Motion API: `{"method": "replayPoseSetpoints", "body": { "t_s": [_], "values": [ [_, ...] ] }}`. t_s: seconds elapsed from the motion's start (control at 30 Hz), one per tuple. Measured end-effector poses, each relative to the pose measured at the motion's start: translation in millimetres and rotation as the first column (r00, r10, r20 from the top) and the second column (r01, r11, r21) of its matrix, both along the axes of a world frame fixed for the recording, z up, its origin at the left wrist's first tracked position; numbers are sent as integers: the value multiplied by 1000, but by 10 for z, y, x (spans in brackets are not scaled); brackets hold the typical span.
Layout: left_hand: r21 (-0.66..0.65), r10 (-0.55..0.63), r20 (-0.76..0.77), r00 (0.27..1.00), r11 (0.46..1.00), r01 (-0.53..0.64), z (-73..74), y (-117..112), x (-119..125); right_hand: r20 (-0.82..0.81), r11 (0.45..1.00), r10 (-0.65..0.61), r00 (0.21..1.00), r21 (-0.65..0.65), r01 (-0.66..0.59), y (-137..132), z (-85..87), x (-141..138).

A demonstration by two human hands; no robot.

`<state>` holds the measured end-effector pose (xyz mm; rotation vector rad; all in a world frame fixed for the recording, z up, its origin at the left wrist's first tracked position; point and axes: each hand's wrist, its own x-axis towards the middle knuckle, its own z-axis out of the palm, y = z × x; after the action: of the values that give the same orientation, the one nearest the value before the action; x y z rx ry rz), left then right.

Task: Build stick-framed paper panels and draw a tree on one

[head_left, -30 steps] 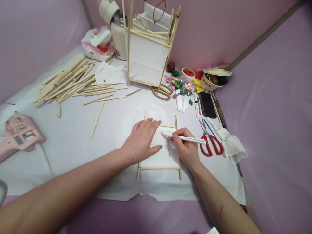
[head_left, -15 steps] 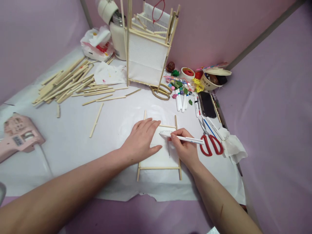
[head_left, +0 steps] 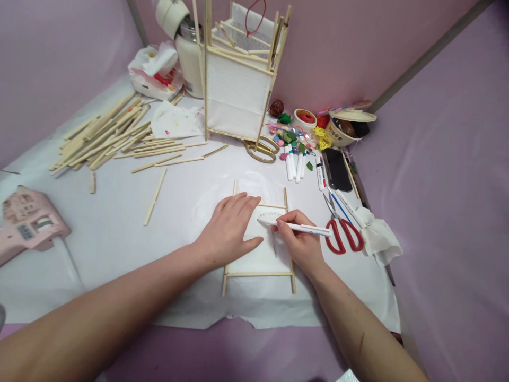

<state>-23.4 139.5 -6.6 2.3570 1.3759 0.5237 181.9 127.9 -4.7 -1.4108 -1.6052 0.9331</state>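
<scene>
A white panel (head_left: pixel 254 260) in a frame of thin wooden sticks lies flat on the covered table. Dark pen marks run along its upper part, and a further line goes down the middle. My left hand (head_left: pixel 233 225) rests flat across the panel's left side, fingers stretched out and thumb apart. In my right hand (head_left: pixel 302 241) a slim white marker pen (head_left: pixel 304 228) is pinched, its tip at the panel just below the upper marks. The frame's left stick is partly hidden under my left hand.
Red-handled scissors (head_left: pixel 344 233) and crumpled tissue (head_left: pixel 382 241) lie to the right, near a phone (head_left: pixel 337 170) and several markers (head_left: pixel 294 163). A stick-and-cloth lantern frame (head_left: pixel 238 90) stands behind. Wooden sticks (head_left: pixel 103 132) and a pink glue gun (head_left: pixel 34 223) are on the left.
The marker tip has shifted very slightly left along the panel with my right hand. My left hand stays flat in place. The whole view has moved a little.
</scene>
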Motion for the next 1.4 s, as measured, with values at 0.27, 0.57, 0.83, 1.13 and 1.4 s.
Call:
{"method": "replayPoseSetpoints", "body": {
  "t_s": [0.27,0.57,0.83,1.13,1.4],
  "values": [
    [1,-1,0,1000,1000,1,-4,12,19,12,1000,6,1000,10,-6,-7,13,4],
    [-5,3,3,1000,1000,-3,7,9,10,-15,999,-36,999,-9,35,-7,3,8],
    [-3,0,-9,1000,1000,0,-1,12,16,-12,998,-59,998,19,59,-20,1,9],
    [-6,-23,-46,999,1000,23,23,22,6,23,1000,-29,999,-5,30,-15,-3,7],
    [2,-23,-36,999,1000,23,19,18,7,25,1000,6,1000,-11,-6,-24,-2,14]
  ]
}}
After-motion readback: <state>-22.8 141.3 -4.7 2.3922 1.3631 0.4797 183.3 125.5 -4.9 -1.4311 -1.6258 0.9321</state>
